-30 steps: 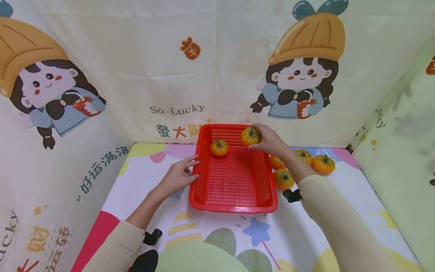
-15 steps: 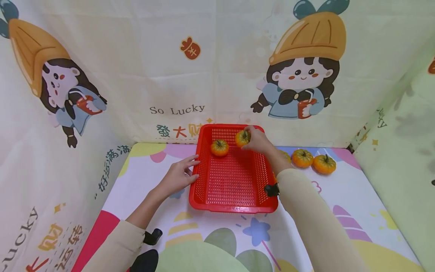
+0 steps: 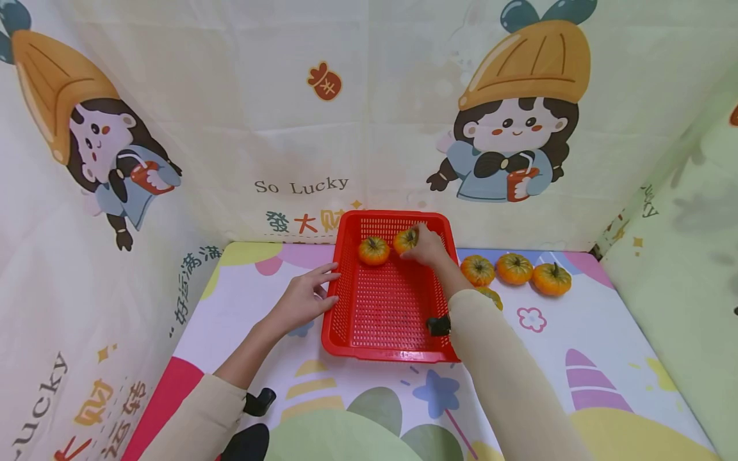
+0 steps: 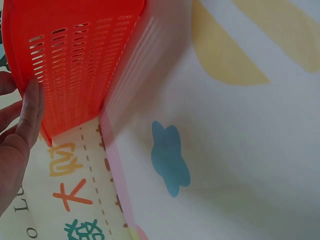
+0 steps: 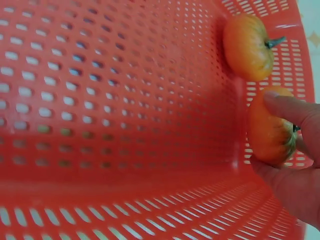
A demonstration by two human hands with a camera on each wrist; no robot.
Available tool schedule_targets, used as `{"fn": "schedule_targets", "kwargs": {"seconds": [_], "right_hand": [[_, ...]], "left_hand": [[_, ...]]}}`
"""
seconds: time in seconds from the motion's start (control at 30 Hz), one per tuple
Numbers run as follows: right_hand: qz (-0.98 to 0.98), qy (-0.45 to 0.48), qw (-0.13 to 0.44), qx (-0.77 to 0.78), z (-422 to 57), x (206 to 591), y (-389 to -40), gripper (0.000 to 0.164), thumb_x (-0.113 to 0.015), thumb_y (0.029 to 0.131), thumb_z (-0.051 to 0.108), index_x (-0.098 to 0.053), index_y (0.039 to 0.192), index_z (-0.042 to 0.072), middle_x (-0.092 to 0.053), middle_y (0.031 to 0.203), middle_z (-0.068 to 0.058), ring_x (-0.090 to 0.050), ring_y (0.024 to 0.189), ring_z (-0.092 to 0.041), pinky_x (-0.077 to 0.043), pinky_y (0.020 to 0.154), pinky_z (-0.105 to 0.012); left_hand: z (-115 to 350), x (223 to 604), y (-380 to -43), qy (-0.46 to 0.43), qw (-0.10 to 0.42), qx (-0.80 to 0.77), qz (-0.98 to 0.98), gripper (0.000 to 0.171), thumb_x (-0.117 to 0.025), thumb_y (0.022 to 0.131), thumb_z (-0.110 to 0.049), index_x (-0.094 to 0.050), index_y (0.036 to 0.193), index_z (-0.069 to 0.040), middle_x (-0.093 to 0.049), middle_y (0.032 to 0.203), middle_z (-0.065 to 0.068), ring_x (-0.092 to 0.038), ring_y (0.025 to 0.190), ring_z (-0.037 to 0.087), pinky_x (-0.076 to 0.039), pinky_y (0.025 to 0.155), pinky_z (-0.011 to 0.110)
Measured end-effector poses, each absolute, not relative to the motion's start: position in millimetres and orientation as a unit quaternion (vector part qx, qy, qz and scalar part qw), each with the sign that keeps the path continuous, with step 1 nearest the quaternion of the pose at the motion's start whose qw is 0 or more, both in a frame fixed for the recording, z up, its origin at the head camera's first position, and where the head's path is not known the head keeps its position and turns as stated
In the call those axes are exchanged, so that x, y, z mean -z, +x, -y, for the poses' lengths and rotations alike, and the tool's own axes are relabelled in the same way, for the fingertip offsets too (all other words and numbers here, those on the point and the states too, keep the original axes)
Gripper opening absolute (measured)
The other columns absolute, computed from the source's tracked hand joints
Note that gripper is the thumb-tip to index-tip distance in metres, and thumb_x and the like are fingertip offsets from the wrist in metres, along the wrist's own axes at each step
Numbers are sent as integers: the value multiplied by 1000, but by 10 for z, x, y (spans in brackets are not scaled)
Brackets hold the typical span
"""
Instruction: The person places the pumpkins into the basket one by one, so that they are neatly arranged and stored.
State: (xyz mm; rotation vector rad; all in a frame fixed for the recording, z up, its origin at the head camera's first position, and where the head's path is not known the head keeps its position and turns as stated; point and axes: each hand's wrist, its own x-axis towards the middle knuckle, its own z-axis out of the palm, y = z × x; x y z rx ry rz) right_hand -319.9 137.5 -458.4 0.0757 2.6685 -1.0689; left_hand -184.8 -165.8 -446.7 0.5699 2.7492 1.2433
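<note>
A red plastic basket (image 3: 386,307) with perforated walls stands on the table. Inside its far end sits one small orange pumpkin (image 3: 373,251). Just right of that, my right hand (image 3: 429,246) reaches in over the side and grips a second small pumpkin (image 3: 405,242). The right wrist view has thumb and fingers on either side of this held pumpkin (image 5: 271,131), low over the basket floor and close beside the other pumpkin (image 5: 247,47). My left hand (image 3: 300,298) touches the basket's left rim, fingers extended; in the left wrist view one finger (image 4: 31,112) lies along the outer wall.
Right of the basket, several more pumpkins lie on the table: one (image 3: 477,270) near the basket, others (image 3: 514,269) farther right, and one (image 3: 491,297) partly hidden by the right sleeve. A printed cloth wall (image 3: 392,147) rises close behind the basket.
My right hand has moved left and down into the basket with its pumpkin, which now sits near the first one. The left hand has stayed at the rim.
</note>
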Motion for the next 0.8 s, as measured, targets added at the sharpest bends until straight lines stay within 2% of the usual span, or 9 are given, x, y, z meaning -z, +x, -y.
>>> {"fn": "schedule_targets", "kwargs": {"seconds": [0.3,0.8], "right_hand": [[-913,61,138,380,-1361,4751,-3180,90,-83,86,16,-28,156,7,-44,151,-22,-43,137,-39,-37,120,-57],[-914,70,157,368,-1323,4760,-3152,92,-84,86,18,-25,156,4,-44,151,-23,-44,138,-39,-34,122,-56]], "left_hand": [[1660,4489,-1847,180,34,-403,-897,55,-79,88,-9,-63,140,-1,-51,158,8,-64,79,12,-59,69,22],[1663,4485,-1864,182,35,-407,-894,56,-79,88,-9,-62,140,-1,-51,158,8,-64,79,11,-59,69,21]]}}
